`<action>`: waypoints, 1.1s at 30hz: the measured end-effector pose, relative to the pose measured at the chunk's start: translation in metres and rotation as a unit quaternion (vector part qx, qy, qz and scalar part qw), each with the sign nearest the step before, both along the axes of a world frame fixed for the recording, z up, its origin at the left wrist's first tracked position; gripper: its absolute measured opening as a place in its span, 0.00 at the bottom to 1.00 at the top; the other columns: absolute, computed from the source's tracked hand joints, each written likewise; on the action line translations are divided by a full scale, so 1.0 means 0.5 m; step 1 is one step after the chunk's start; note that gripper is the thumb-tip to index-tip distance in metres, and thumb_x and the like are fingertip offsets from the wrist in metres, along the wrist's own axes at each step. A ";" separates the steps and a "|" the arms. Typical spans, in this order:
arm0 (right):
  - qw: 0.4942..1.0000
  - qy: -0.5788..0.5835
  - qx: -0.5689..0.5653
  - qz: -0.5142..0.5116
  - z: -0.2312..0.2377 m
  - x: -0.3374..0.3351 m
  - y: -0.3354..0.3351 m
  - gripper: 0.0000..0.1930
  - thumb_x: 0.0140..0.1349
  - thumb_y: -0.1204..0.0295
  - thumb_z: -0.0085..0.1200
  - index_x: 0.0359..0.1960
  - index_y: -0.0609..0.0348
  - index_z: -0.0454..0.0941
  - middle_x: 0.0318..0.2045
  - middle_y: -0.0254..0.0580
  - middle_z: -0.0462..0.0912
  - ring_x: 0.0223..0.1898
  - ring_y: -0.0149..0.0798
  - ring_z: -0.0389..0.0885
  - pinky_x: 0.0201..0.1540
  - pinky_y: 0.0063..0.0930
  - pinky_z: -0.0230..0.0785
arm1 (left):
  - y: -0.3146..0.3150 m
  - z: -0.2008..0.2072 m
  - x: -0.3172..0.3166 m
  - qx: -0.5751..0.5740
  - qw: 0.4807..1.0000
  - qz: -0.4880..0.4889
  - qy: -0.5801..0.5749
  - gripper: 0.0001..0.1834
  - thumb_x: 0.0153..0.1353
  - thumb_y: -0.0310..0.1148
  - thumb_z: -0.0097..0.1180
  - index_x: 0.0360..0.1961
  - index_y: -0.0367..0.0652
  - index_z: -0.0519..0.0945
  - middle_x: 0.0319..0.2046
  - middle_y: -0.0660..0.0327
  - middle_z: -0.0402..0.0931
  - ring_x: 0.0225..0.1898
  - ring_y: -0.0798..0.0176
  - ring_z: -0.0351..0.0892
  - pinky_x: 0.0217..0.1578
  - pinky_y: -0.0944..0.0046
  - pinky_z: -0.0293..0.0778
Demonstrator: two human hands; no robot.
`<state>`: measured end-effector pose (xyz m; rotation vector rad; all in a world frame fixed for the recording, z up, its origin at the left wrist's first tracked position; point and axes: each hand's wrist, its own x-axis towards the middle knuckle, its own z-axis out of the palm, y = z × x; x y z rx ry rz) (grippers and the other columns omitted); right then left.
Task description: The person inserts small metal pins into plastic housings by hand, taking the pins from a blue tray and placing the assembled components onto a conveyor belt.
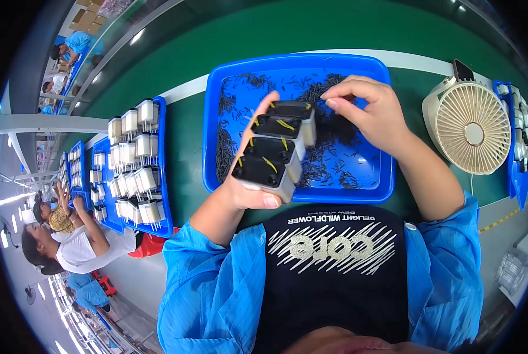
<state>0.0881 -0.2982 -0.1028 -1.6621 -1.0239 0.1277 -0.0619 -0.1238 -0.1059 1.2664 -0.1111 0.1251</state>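
My left hand (249,192) is wrapped round a row of several white box-shaped parts (290,154) with black end faces. Short yellow-green wire ends stick out of those black faces. Behind the row lies a blue tray (387,171), strewn with many small black tube-like pieces (334,127), heaped most thickly near its middle. Over the tray's right part, my right hand (370,109) has thumb and forefinger brought together in a pinch. Whatever sits between those fingertips is too small to make out. The row of parts hides some of the tray's near left area.
Left of the tray, a blue tray (165,194) carries rows of white box-shaped parts (137,144) with pins. A cream fan (473,133) stands at the right, before another loaded blue tray (518,177). Further left, a person in white (81,248) sits along the green bench.
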 end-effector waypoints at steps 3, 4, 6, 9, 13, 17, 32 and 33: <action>0.977 -0.155 -0.143 -0.002 -0.011 0.011 -0.011 0.06 0.51 0.73 0.61 0.31 0.59 0.82 0.28 0.43 0.80 0.31 0.40 0.79 0.35 0.30 0.73 | 0.023 0.007 -0.007 0.068 0.997 0.024 0.008 0.74 0.27 0.52 0.76 0.69 0.37 0.38 0.59 0.51 0.62 0.61 0.54 0.62 0.61 0.53 0.58; 0.965 -0.202 -0.165 0.008 -0.025 0.012 -0.007 0.08 0.50 0.70 0.62 0.30 0.58 0.82 0.28 0.44 0.81 0.32 0.43 0.80 0.36 0.33 0.74 | 0.014 0.011 -0.008 0.059 0.997 0.041 0.037 0.75 0.27 0.52 0.76 0.69 0.37 0.39 0.59 0.52 0.62 0.61 0.54 0.63 0.61 0.53 0.58; 0.940 -0.171 -0.286 0.067 -0.020 0.000 -0.002 0.14 0.48 0.62 0.63 0.34 0.54 0.82 0.33 0.44 0.81 0.37 0.46 0.80 0.39 0.38 0.74 | 0.004 -0.006 -0.006 0.070 0.996 0.063 0.002 0.75 0.26 0.52 0.78 0.69 0.37 0.39 0.58 0.52 0.63 0.60 0.54 0.65 0.60 0.53 0.59; 0.938 -0.208 -0.261 0.096 -0.062 -0.028 -0.001 0.11 0.48 0.65 0.62 0.32 0.55 0.81 0.30 0.44 0.78 0.36 0.48 0.79 0.38 0.41 0.73 | -0.006 -0.010 -0.008 0.101 0.993 0.058 -0.004 0.75 0.27 0.52 0.78 0.69 0.37 0.39 0.56 0.53 0.66 0.56 0.56 0.68 0.58 0.55 0.62; 0.947 -0.224 -0.205 0.102 -0.071 -0.039 0.007 0.05 0.48 0.69 0.58 0.23 0.57 0.79 0.27 0.48 0.79 0.30 0.51 0.80 0.32 0.44 0.73 | -0.013 -0.008 -0.021 0.110 0.991 0.073 -0.008 0.74 0.29 0.52 0.77 0.69 0.36 0.39 0.53 0.54 0.68 0.51 0.58 0.70 0.54 0.58 0.65; 0.959 -0.227 -0.159 0.063 -0.057 -0.039 0.001 0.06 0.50 0.69 0.57 0.22 0.58 0.79 0.26 0.46 0.79 0.31 0.50 0.80 0.33 0.43 0.73 | -0.014 -0.013 -0.008 0.105 0.992 0.072 -0.023 0.73 0.30 0.52 0.76 0.69 0.36 0.40 0.52 0.55 0.68 0.50 0.59 0.70 0.54 0.58 0.66; 0.986 0.160 0.047 0.007 0.044 -0.072 -0.041 0.05 0.59 0.83 0.55 0.37 0.70 0.79 0.34 0.46 0.82 0.34 0.35 0.84 0.36 0.22 0.78 | -0.024 -0.009 -0.026 0.251 0.958 0.066 -0.123 0.70 0.34 0.41 0.74 0.69 0.33 0.34 0.57 0.46 0.62 0.57 0.52 0.67 0.58 0.56 0.62; 0.984 0.169 0.043 0.022 0.047 -0.070 -0.039 0.05 0.59 0.83 0.55 0.37 0.70 0.79 0.34 0.46 0.82 0.34 0.35 0.84 0.36 0.22 0.78 | -0.023 -0.007 -0.018 0.262 0.954 0.063 -0.131 0.70 0.34 0.40 0.74 0.69 0.33 0.34 0.57 0.46 0.63 0.57 0.51 0.67 0.58 0.56 0.61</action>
